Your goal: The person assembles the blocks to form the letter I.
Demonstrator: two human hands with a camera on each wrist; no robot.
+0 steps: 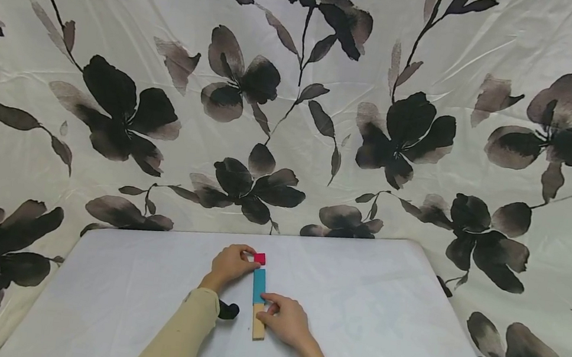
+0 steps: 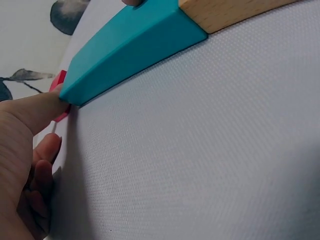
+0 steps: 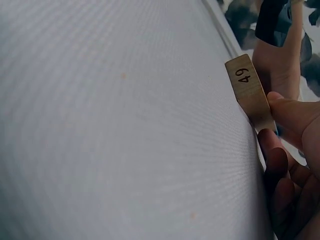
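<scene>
A small red block (image 1: 261, 258), a longer teal block (image 1: 259, 284) and a light wooden block (image 1: 258, 331) lie in a line on the white table. My left hand (image 1: 230, 263) pinches the red block between thumb and index finger at the far end. In the left wrist view the thumb reaches between the red block and the end of the teal block (image 2: 120, 47). My right hand (image 1: 291, 322) grips the wooden block near where it meets the teal one, its index fingertip at the teal block. The wooden block's near end (image 3: 245, 77) bears the number 49.
The table (image 1: 381, 321) has a white cover, with its far edge just beyond the red block. Behind it hangs a pale cloth (image 1: 315, 206) with dark flowers. A black wrist device (image 1: 228, 311) shows beside the left sleeve (image 1: 181, 332).
</scene>
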